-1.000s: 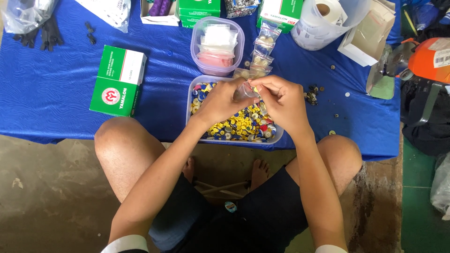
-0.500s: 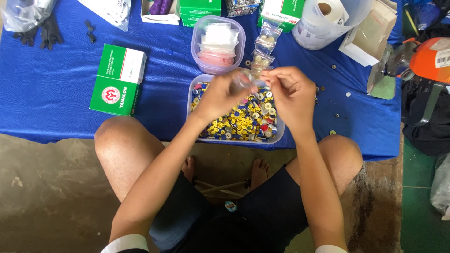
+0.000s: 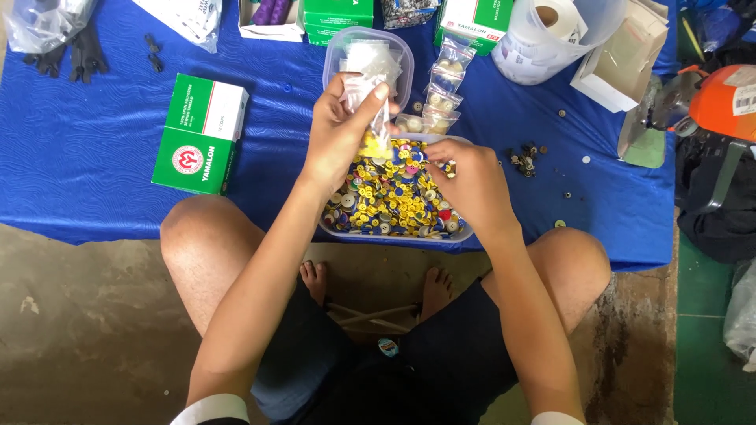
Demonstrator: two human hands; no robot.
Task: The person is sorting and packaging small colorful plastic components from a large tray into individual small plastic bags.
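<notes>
1. Far left of the blue bench (image 3: 94, 157) lay black gloves (image 3: 67, 55) and a clear bag (image 3: 43, 24), well away from the work. Nearer in sat a green-and-white box (image 3: 201, 134), flat and untouched.

2. The left hand (image 3: 339, 134) was up above the tray, fingers (image 3: 370, 98) pinched on a small clear baggie (image 3: 370, 110). Looked like a few yellow buttons were already at the bottom of it. My take: keep the mouth of the baggie right over the tray so anything dropped falls back in.

3. Behind that hand stood a round clear tub (image 3: 346, 47) with white stuff inside, and beside it a row of filled baggies (image 3: 445, 79) lay in a line towards the tray.

4. The tray (image 3: 394, 232) sat at the bench's near edge, between the knees, full of mostly yellow buttons (image 3: 386, 197) with some blue, white and red ones.

5. The right hand (image 3: 465, 177) was down in the tray's right side, fingers curled narrow among the buttons. Couldn't tell if it actually had one pinched. I'd pick one at a time by the rim, since they'd probably slip.

6. Right of the tray: loose dark buttons (image 3: 524, 157) on the cloth, a tub with a paper roll (image 3: 551, 31), and an orange tool (image 3: 720, 98) at the edge.
</notes>
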